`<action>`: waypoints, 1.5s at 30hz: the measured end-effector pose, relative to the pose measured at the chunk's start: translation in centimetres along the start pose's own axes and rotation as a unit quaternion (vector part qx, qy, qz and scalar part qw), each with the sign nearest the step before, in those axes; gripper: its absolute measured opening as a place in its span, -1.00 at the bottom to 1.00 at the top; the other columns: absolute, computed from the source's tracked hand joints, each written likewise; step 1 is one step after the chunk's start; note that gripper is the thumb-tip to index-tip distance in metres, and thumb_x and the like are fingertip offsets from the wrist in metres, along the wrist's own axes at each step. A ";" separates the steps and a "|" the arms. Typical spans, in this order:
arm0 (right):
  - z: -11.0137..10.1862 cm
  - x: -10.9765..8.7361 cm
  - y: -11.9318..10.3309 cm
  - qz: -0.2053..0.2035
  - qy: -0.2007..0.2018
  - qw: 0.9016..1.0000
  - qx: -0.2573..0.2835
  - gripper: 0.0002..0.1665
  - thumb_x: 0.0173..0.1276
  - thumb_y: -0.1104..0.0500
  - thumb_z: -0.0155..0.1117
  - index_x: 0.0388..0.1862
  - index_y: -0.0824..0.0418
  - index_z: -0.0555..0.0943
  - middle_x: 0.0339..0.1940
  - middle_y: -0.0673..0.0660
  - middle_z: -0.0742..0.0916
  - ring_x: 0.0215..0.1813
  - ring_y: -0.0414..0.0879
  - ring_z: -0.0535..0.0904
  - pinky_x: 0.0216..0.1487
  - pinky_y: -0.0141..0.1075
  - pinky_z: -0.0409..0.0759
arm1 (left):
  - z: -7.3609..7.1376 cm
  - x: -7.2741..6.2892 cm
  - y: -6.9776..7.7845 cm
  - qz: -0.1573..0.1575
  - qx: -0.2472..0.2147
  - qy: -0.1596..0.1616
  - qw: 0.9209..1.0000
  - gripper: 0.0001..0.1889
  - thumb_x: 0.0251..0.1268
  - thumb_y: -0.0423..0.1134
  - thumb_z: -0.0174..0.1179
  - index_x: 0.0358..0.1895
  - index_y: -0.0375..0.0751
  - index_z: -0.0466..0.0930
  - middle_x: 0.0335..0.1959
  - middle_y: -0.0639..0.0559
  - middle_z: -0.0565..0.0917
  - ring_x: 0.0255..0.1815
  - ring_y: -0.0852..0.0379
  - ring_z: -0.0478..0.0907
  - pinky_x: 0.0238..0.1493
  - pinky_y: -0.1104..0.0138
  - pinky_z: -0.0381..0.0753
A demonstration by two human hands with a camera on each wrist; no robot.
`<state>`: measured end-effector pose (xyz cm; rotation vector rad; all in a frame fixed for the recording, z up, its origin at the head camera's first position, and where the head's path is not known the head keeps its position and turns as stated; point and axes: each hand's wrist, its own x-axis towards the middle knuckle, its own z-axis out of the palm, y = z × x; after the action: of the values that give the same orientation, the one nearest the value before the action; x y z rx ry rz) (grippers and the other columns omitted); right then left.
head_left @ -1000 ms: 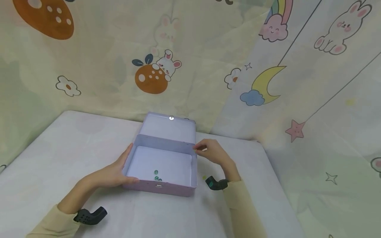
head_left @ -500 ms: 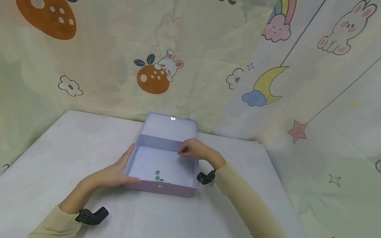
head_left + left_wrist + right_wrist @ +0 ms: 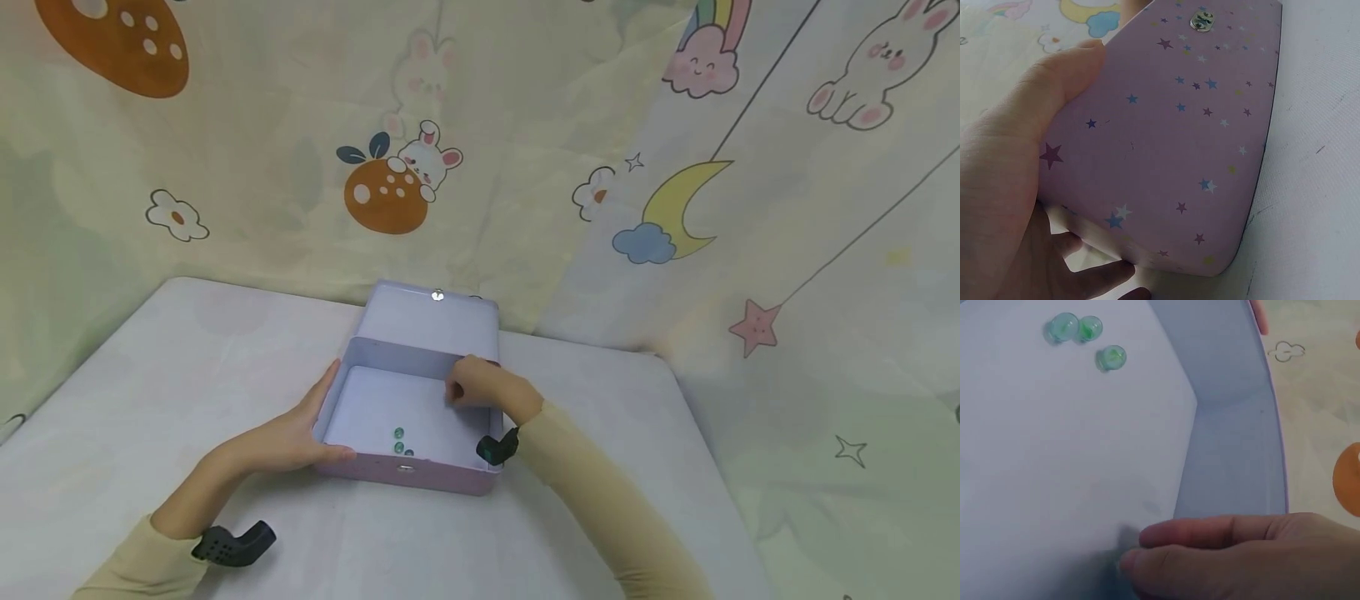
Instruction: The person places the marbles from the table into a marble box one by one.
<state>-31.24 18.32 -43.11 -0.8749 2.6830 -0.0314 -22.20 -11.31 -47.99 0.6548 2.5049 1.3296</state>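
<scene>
A lilac hinged tin box (image 3: 420,479) lies with its lid (image 3: 431,321) folded back. My left hand (image 3: 288,437) holds its front left corner, thumb at the front wall and fingers along the left side. Star prints cover the outside in the left wrist view. Three green glass marbles (image 3: 1113,357) rest on the white floor inside, near the front wall. My right hand (image 3: 480,385) is low inside the box at the right, thumb and forefinger pinched together. Only a faint bluish trace of a marble shows at those fingertips in the right wrist view; the rest is hidden.
The box stands on a table with a white cover (image 3: 247,350). Behind it hangs a printed cloth (image 3: 510,125) with cartoon rabbits. Each wrist carries a black camera mount (image 3: 234,546); the right one hangs over the box's right wall.
My right hand has come from above the right wall leftward and down into the box, with a small marble at its fingertips earlier. My left hand stays at the corner.
</scene>
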 end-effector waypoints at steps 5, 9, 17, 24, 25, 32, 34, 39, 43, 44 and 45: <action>0.3 0.2 -0.4 0.016 -0.012 1.000 -0.018 -0.90 0.18 0.27 0.36 -0.42 0.05 0.71 -0.46 -0.10 0.65 -0.35 -0.24 0.47 -0.25 -0.43 0.48 | 0.1 0.1 -0.1 0.003 0.003 0.001 1.000 0.33 -0.02 0.10 0.39 0.47 0.10 -0.66 0.54 -0.23 -0.42 0.52 -0.35 -0.34 0.32 -0.35 -0.15; 0.3 0.2 -0.7 0.011 -0.014 1.000 -0.015 -0.88 0.17 0.28 0.37 -0.36 0.05 0.72 -0.42 -0.11 0.68 -0.31 -0.24 0.50 -0.20 -0.43 0.51 | 0.0 0.1 -0.1 -0.001 0.002 0.002 1.000 0.33 -0.02 0.10 0.39 0.47 0.09 -0.66 0.53 -0.24 -0.43 0.51 -0.36 -0.35 0.32 -0.35 -0.16; -1.1 -1.2 -0.3 -0.016 0.027 0.999 0.042 -0.76 0.16 0.25 0.38 -0.16 0.13 0.73 -0.26 -0.03 0.73 -0.22 -0.22 0.54 -0.09 -0.41 0.54 | 0.1 0.1 -0.2 -0.004 0.005 0.003 1.000 0.34 -0.03 0.12 0.39 0.47 0.10 -0.66 0.53 -0.27 -0.42 0.51 -0.38 -0.34 0.31 -0.36 -0.15; -2.4 -5.7 0.7 0.018 0.125 0.979 0.162 -0.68 0.19 0.22 0.37 -0.04 0.19 0.69 -0.09 0.08 0.73 -0.03 -0.12 0.61 0.05 -0.26 0.59 | 0.3 0.3 -0.2 0.003 0.002 0.001 1.000 0.34 -0.04 0.12 0.40 0.47 0.11 -0.66 0.53 -0.26 -0.40 0.51 -0.37 -0.31 0.30 -0.36 -0.13; -2.3 -6.5 0.9 0.025 0.140 0.973 0.180 -0.67 0.20 0.22 0.37 -0.03 0.19 0.68 -0.07 0.10 0.72 0.00 -0.11 0.61 0.07 -0.23 0.59 | 0.3 0.3 -0.2 0.004 0.002 0.001 1.000 0.34 -0.04 0.12 0.40 0.47 0.11 -0.66 0.53 -0.26 -0.40 0.51 -0.37 -0.31 0.30 -0.36 -0.12; 0.7 -10.4 2.9 0.097 0.219 0.934 0.266 -0.66 0.20 0.29 0.36 0.00 0.24 0.66 -0.02 0.19 0.70 0.05 0.01 0.63 0.06 -0.17 0.61 | 0.0 0.0 -0.1 0.004 0.006 0.007 1.000 0.34 -0.04 0.08 0.41 0.48 0.02 -0.63 0.53 -0.28 -0.39 0.49 -0.40 -0.28 0.28 -0.38 -0.10; 1.8 -11.0 3.6 0.120 0.219 0.929 0.272 -0.66 0.20 0.29 0.36 -0.01 0.22 0.66 -0.02 0.19 0.71 0.04 0.01 0.63 0.04 -0.18 0.62 | -0.1 0.0 0.0 0.004 0.005 0.005 1.000 0.34 -0.04 0.08 0.41 0.48 0.05 -0.64 0.53 -0.28 -0.39 0.49 -0.40 -0.29 0.27 -0.39 -0.11; 3.4 -12.0 4.5 0.139 0.187 0.937 0.260 -0.69 0.19 0.26 0.36 -0.05 0.22 0.67 -0.08 0.16 0.72 -0.01 0.03 0.64 0.01 -0.13 0.61 | 0.0 0.0 0.0 0.005 0.002 0.002 1.000 0.35 -0.05 0.08 0.41 0.48 0.04 -0.65 0.53 -0.28 -0.40 0.49 -0.40 -0.30 0.27 -0.40 -0.12; 3.7 -12.3 4.5 0.151 0.160 0.945 0.242 -0.76 0.16 0.24 0.39 -0.16 0.19 0.70 -0.22 0.08 0.73 -0.15 -0.07 0.61 -0.07 -0.18 0.60 | 0.0 0.1 -0.2 0.010 -0.001 0.002 1.000 0.34 -0.04 0.06 0.41 0.48 0.03 -0.64 0.53 -0.27 -0.40 0.49 -0.39 -0.29 0.26 -0.40 -0.12; 3.7 -12.2 4.4 0.154 0.148 0.947 0.239 -0.78 0.16 0.23 0.39 -0.18 0.17 0.71 -0.25 0.05 0.72 -0.18 -0.11 0.59 -0.09 -0.21 0.59 | 0.0 0.1 -0.3 0.010 -0.001 0.001 1.000 0.35 -0.04 0.07 0.41 0.48 0.06 -0.65 0.53 -0.27 -0.40 0.49 -0.39 -0.30 0.27 -0.39 -0.12; 3.8 -12.1 4.3 0.156 0.137 0.949 0.237 -0.80 0.15 0.23 0.40 -0.20 0.15 0.72 -0.29 0.02 0.72 -0.22 -0.14 0.57 -0.12 -0.25 0.59 | 0.0 0.1 -0.3 0.009 -0.001 0.001 1.000 0.35 -0.04 0.07 0.41 0.48 0.08 -0.66 0.53 -0.26 -0.40 0.49 -0.38 -0.30 0.27 -0.39 -0.12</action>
<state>-23.35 29.13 -43.71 -0.3101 2.8361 -0.7411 -22.38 -11.47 -48.24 0.6785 2.5049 1.3382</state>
